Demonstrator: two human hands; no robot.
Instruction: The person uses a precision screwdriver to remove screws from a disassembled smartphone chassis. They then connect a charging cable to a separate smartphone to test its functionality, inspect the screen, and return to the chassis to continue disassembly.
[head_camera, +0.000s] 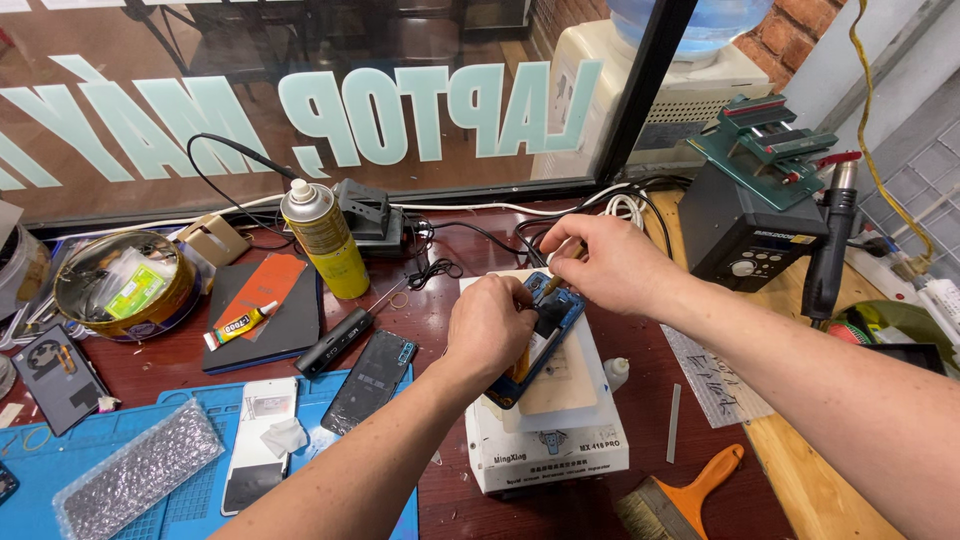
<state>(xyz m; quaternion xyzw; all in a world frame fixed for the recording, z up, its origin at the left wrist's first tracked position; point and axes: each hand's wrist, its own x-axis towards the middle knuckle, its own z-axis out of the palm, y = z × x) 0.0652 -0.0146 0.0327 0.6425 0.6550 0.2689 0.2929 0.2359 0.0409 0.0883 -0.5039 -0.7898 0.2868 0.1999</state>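
A blue-framed opened phone (548, 330) lies tilted on a white box-shaped heating plate (545, 440). My left hand (490, 325) is closed over the phone's middle, pinching something inside it. My right hand (605, 262) hovers at the phone's upper end, holding a thin tool (552, 285) whose tip points into the frame. What the left fingers pinch is hidden.
A yellow spray can (325, 240), a glue tube (240, 325) on a dark pad, a black phone panel (368, 380), a white phone (258, 440) on the blue mat (60, 470), a round tin (125, 285), a small white bottle (616, 372), an orange-handled brush (680, 500), a black rework station (745, 235).
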